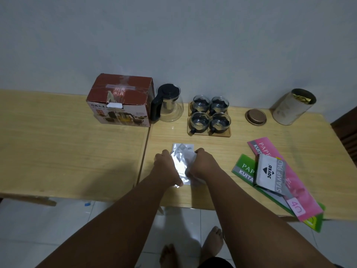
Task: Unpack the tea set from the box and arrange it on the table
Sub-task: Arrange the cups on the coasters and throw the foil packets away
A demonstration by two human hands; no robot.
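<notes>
Left hand (164, 163) and right hand (201, 161) — both grasping a crumpled clear plastic bag (182, 154) on the table (251, 132); teapot (168, 103) stands beside the box (119, 99).

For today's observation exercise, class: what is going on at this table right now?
A person grips a crumpled plastic bag with the left hand and right hand, on the table. The tea set is already out: a glass teapot stands beside the closed box, and four glass cups sit on wooden coasters to its right.
</notes>
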